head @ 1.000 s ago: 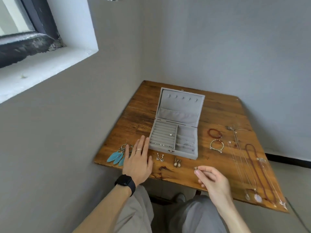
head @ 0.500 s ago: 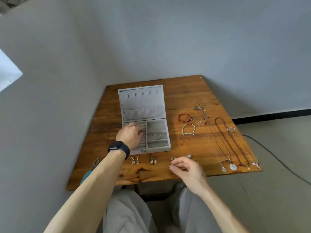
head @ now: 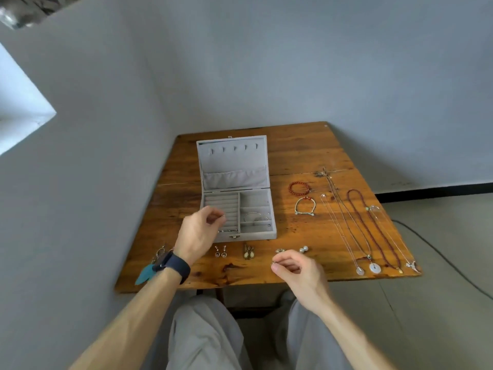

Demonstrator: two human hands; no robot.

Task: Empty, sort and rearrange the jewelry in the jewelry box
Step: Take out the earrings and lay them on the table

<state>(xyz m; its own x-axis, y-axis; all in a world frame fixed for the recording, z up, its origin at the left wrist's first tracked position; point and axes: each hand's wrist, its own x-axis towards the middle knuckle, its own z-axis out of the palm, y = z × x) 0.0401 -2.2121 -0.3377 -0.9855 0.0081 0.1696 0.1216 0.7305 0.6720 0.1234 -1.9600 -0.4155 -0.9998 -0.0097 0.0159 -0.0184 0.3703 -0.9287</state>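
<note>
A grey jewelry box (head: 256, 233) stands open on the wooden table (head: 301, 150), lid upright. My left hand (head: 198, 233) hovers over its ring rolls and pinches a tiny piece, apparently a ring, between thumb and fingertips. My right hand (head: 296, 268) hangs over the table's front edge and pinches a small earring. A thin bangle (head: 256, 217) lies in the box's right compartment. Earring pairs (head: 221, 251) (head: 248, 252) (head: 303, 249) lie in a row in front of the box. Teal feather earrings (head: 145, 273) lie at the front left, partly behind my wrist.
Two bracelets (head: 299, 187) (head: 304, 206) lie right of the box. Several long necklaces (head: 365, 222) stretch along the table's right side to its front edge. Grey walls close in on the left and behind. A black cable (head: 440, 252) runs on the floor to the right.
My left hand rose from flat on the table, reached into the ring rolls and now lifts with a small piece pinched. My right hand stays near the front edge. The camera swung right.
</note>
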